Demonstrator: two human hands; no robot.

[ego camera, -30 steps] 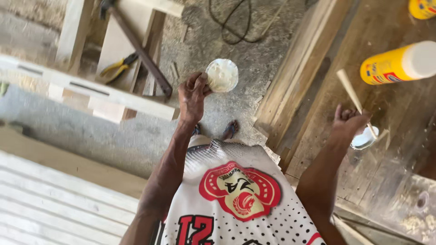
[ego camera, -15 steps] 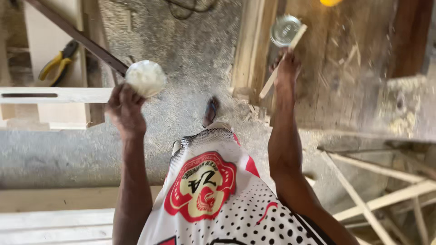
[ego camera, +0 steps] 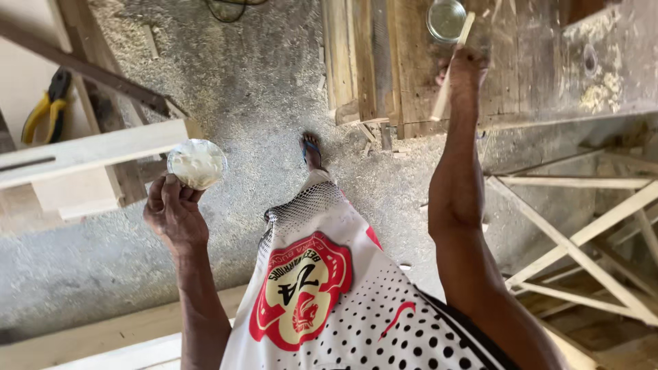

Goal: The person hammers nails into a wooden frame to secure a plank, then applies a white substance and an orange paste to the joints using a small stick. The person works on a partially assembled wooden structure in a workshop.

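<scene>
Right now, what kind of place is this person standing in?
Probably a woodworking shop: a sawdust-strewn concrete floor, a rough, worn wooden workbench, pale wooden frames and yellow-handled pliers lying nearby.

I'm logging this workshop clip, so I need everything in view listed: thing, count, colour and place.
round lid smeared with pale paste: one, clear and whitish, held up in the left hand
flat wooden stick: one, pale wood, in the right hand, its tip at the jar
open jar: one, glass with a greenish inside, on the workbench at top
workbench: one, weathered brown planks, top right
pliers: one pair, yellow and black handles, far left
white board: one, lying at left
white frame with crossed slats: one, lower right
concrete floor strewn with sawdust: grey, centre
sandalled foot: one, centre
left hand: gripping the lid
right hand: gripping the stick
</scene>
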